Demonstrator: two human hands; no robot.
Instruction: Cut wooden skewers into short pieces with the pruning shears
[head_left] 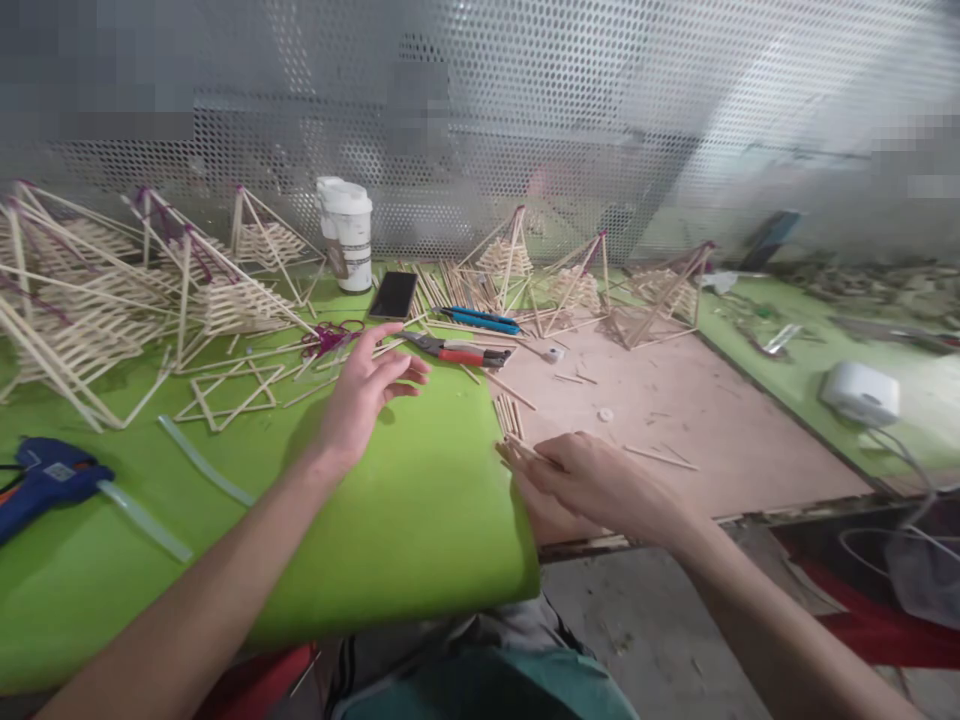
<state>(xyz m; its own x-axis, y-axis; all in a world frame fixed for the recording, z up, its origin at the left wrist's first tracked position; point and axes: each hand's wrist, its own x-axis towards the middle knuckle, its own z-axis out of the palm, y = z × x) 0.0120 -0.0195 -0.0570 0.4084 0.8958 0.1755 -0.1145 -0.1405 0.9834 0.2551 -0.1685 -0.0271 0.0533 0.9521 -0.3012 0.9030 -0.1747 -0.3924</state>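
My left hand [365, 392] hovers over the green mat [390, 500], fingers apart and loosely curled, holding nothing; it reaches toward the red-handled pliers [459, 351] and loose wooden sticks. My right hand [592, 480] rests at the mat's right edge with fingers closed on thin wooden sticks [517, 452]. A small bundle of sticks [508, 412] lies just beyond that hand. Blue-handled cutters [480, 319] and a dark phone [393, 295] lie farther back.
Stick pyramids stand at left [217, 290] and at the back [510, 255]. A blue glue gun [46, 482] with glue sticks lies at far left. A white cup [349, 238] stands by the perforated wall. A brown board [675, 410] and a white device [860, 392] lie to the right.
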